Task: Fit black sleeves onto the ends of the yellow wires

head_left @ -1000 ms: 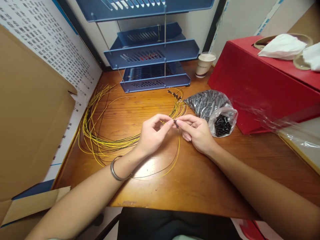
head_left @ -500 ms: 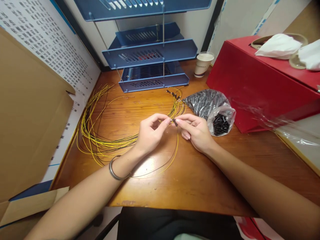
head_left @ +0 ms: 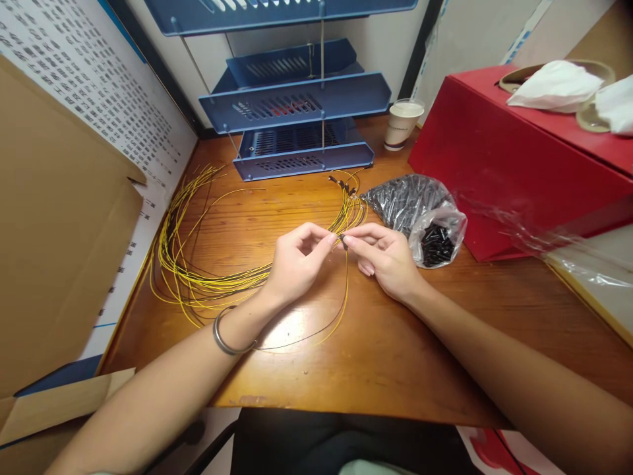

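My left hand [head_left: 297, 264] and my right hand [head_left: 388, 257] meet over the middle of the wooden table [head_left: 395, 349], fingertips almost touching. The left pinches the end of a thin yellow wire [head_left: 341, 303] that loops down towards me. The right pinches a small black sleeve [head_left: 343, 240] at that wire end. A bundle of yellow and black wires [head_left: 198, 280] curves across the table on the left. An open clear bag of small black sleeves [head_left: 420, 218] lies just right of my right hand.
A blue stacked letter tray [head_left: 297, 125] stands at the back, a paper cup [head_left: 401, 124] beside it. A red box [head_left: 519, 158] with white tissue fills the right, clear plastic wrap in front of it. Cardboard [head_left: 54, 264] and a printed sheet line the left edge.
Both hands stay pinched together at the wire end, shifting only slightly up in view. The hanging wire loop has swung a little left.
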### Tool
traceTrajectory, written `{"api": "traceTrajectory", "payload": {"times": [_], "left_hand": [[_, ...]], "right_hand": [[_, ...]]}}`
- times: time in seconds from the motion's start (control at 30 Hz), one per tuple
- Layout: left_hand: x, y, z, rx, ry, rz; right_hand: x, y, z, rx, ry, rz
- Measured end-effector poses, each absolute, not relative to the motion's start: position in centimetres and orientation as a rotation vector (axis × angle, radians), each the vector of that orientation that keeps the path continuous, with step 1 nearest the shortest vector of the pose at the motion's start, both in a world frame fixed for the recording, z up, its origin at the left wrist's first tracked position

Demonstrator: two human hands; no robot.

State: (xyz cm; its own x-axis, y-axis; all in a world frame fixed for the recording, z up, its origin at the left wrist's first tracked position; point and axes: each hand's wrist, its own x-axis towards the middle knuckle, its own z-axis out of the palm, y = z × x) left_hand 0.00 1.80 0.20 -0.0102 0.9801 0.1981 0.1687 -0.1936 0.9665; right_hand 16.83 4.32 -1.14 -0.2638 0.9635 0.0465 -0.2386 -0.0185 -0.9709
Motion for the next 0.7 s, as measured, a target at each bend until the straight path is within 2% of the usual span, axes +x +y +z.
{"api": "traceTrajectory", "payload": {"times": [0.7], "left_hand": [[0.0, 2.08, -0.03, 1.43, 1.168, 1.259]], "right_hand": [[16.65, 4.25, -1.11, -0.9, -1.264, 1.456]]}}
